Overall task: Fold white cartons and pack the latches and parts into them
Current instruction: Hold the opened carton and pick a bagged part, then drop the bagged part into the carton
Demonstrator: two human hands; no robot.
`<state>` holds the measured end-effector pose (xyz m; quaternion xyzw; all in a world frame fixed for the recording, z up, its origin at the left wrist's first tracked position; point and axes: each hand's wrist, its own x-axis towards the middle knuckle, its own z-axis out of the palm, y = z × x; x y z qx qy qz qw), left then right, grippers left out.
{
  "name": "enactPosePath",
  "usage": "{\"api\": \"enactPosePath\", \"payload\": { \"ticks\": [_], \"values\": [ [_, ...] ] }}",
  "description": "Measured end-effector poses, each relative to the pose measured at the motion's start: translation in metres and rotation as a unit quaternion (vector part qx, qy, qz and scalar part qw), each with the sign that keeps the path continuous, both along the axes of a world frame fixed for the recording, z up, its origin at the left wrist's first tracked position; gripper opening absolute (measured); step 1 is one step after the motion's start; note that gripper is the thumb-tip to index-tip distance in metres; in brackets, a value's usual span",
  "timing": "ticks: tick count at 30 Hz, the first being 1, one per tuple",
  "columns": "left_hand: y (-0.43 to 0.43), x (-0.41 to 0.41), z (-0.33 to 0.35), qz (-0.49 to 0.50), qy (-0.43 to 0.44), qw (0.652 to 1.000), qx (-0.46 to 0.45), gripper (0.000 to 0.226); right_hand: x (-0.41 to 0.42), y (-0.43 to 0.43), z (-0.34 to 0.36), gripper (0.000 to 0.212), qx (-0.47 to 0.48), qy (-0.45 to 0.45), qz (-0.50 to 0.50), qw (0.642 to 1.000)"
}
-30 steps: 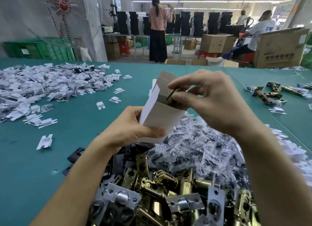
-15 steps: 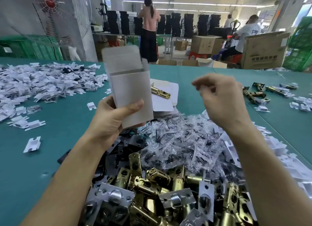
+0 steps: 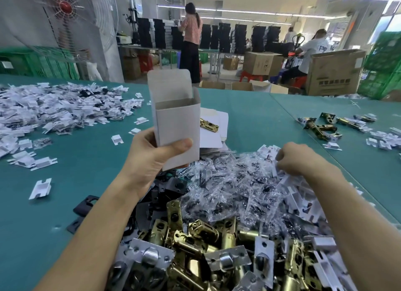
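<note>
My left hand (image 3: 152,158) grips a folded white carton (image 3: 176,121) upright, its top flap standing open and its thumb across the lower front. My right hand (image 3: 301,160) reaches down into the heap of small clear plastic bags of parts (image 3: 234,186), fingers curled on white plastic pieces at the heap's right edge; what it pinches is hidden. Brass latches (image 3: 195,236) with silver face plates lie piled at the near edge. Behind the carton, one brass latch (image 3: 209,125) lies on a stack of flat white cartons (image 3: 214,127).
The green table (image 3: 65,199) carries a big heap of white plastic parts (image 3: 54,108) at the left. More brass latches (image 3: 321,125) lie at the right. Black plates (image 3: 171,186) sit below the carton. People, brown boxes and a fan stand beyond the table.
My right hand has left the carton's top and dropped right and down into the bag heap. My left hand turned the carton upright and keeps holding it.
</note>
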<state>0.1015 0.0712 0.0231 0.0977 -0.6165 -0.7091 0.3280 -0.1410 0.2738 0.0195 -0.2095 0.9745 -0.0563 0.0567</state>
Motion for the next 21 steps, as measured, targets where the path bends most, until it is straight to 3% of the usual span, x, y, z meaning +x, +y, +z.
{"api": "enactPosePath", "payload": {
  "ticks": [10, 15, 17, 19, 21],
  "values": [
    [0.002, -0.002, -0.004, -0.038, -0.022, 0.999, -0.028, 0.035, 0.005, -0.002, 0.003, 0.022, -0.007, 0.006, 0.035, 0.999],
    [0.002, -0.003, -0.006, -0.044, -0.07, 0.995, -0.062, 0.026, 0.015, -0.003, 0.011, 0.009, -0.063, 0.021, 0.04, 0.997],
    [0.002, -0.004, -0.007, -0.039, -0.085, 0.993, -0.076, 0.029, 0.023, -0.005, 0.022, 0.02, -0.107, 0.032, 0.06, 0.992],
    [0.001, -0.004, -0.009, -0.035, -0.094, 0.991, -0.085, 0.035, 0.036, -0.01, 0.036, 0.02, -0.211, 0.059, 0.091, 0.971],
    [0.001, -0.005, -0.01, -0.03, -0.102, 0.989, -0.103, 0.038, 0.055, -0.016, 0.053, 0.009, -0.374, 0.094, 0.135, 0.913]
  ]
}}
